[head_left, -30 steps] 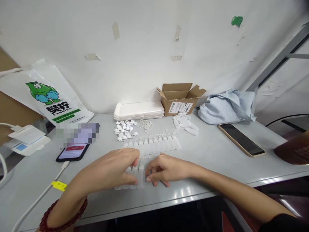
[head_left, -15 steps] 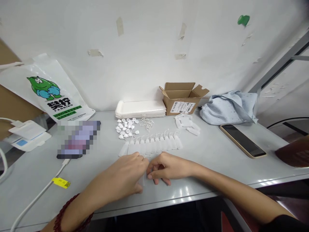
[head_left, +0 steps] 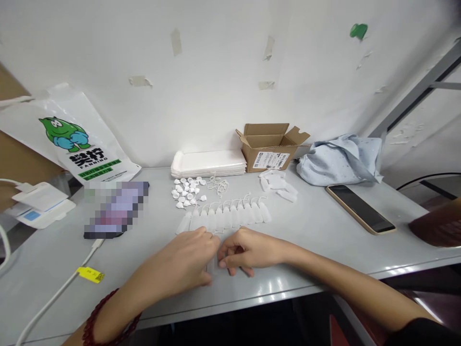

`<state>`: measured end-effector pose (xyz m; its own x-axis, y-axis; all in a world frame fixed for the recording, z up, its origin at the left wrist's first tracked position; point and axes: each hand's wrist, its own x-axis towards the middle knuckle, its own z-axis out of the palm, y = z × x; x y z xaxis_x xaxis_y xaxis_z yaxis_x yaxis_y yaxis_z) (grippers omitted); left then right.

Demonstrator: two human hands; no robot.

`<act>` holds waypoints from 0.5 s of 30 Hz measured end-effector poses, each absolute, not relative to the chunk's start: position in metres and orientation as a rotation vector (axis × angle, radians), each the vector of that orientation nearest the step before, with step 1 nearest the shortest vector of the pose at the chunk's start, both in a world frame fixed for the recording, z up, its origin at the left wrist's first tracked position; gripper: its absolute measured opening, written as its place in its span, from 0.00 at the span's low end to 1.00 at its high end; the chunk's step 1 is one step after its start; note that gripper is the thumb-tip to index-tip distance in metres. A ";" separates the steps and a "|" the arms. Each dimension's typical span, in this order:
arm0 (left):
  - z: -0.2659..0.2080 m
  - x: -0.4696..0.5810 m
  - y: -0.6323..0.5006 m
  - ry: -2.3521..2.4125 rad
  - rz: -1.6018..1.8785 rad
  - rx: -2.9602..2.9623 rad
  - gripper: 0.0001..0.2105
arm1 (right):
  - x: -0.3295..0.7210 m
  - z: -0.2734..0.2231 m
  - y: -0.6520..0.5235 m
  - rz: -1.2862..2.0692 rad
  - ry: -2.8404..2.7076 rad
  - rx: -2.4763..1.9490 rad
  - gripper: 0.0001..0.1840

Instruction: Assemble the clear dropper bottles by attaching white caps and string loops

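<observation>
My left hand (head_left: 185,254) rests on the grey table with its fingers curled closed. Partly under it shows a translucent plastic piece (head_left: 211,265), with a bit of white string near the fingertips. Beside it is my right hand (head_left: 248,250), its thumb and forefinger bent together close to the left fingers. What the right fingertips hold is hidden. Just beyond both hands lies a row of frosted flat plastic pieces (head_left: 226,217), several with white strings at their tops. Behind the row are small white cone-shaped caps (head_left: 188,188) and a tangle of white string (head_left: 220,185).
At the wall stand stacked white trays (head_left: 209,166) and an open cardboard box (head_left: 268,156). Loose frosted pieces (head_left: 276,181) lie before the box. A light-blue cloth bag (head_left: 340,161) and a phone (head_left: 360,209) are right; a pixelated device (head_left: 118,209) and white cable (head_left: 59,290) left.
The camera view has shifted slightly. Both hands keep nearly the same place and pose, and the things on the table stay where they were.
</observation>
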<state>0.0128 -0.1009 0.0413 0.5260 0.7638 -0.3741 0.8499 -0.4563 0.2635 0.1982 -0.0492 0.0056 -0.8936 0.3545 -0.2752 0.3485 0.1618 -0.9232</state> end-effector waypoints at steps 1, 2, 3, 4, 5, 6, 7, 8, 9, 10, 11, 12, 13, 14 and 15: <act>0.041 0.013 -0.101 1.324 -0.281 2.352 0.04 | 0.198 0.006 -0.049 1.892 -2.391 -0.715 0.07; 0.041 0.013 -0.100 1.325 -0.283 2.350 0.04 | 0.198 0.006 -0.049 1.889 -2.390 -0.710 0.07; 0.041 0.012 -0.100 1.327 -0.284 2.349 0.04 | 0.198 0.006 -0.049 1.889 -2.390 -0.710 0.07; 0.041 0.012 -0.100 1.328 -0.287 2.346 0.05 | 0.198 0.005 -0.049 1.890 -2.390 -0.713 0.07; 0.041 0.012 -0.100 1.327 -0.288 2.343 0.05 | 0.198 0.005 -0.049 1.892 -2.393 -0.720 0.07; 0.040 0.012 -0.100 1.325 -0.287 2.340 0.05 | 0.198 0.005 -0.049 1.893 -2.396 -0.726 0.07; 0.040 0.012 -0.100 1.325 -0.282 2.337 0.06 | 0.198 0.005 -0.049 1.893 -2.400 -0.730 0.07; 0.040 0.011 -0.101 1.324 -0.271 2.333 0.06 | 0.198 0.005 -0.049 1.891 -2.402 -0.729 0.07; 0.040 0.011 -0.100 1.323 -0.252 2.322 0.07 | 0.198 0.005 -0.050 1.890 -2.404 -0.725 0.07; 0.040 0.011 -0.100 1.321 -0.224 2.304 0.07 | 0.198 0.005 -0.050 1.889 -2.404 -0.720 0.07; 0.040 0.010 -0.098 1.324 -0.182 2.282 0.08 | 0.198 0.005 -0.050 1.889 -2.401 -0.714 0.07; 0.040 0.009 -0.096 1.335 -0.129 2.257 0.09 | 0.199 0.006 -0.049 1.889 -2.390 -0.711 0.07; 0.040 0.009 -0.092 1.354 -0.068 2.230 0.11 | 0.200 0.007 -0.048 1.889 -2.370 -0.715 0.07; 0.041 0.008 -0.088 1.379 0.004 2.205 0.13 | 0.202 0.009 -0.047 1.888 -2.343 -0.726 0.09; 0.041 0.007 -0.083 1.404 0.080 2.180 0.14 | 0.204 0.011 -0.044 1.879 -2.309 -0.748 0.10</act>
<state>0.0073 -0.0834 0.0408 0.4554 0.8591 -0.2336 0.8269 -0.3108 0.4687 0.2041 -0.0442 0.0110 -0.8787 0.4103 -0.2440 0.3224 0.1332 -0.9372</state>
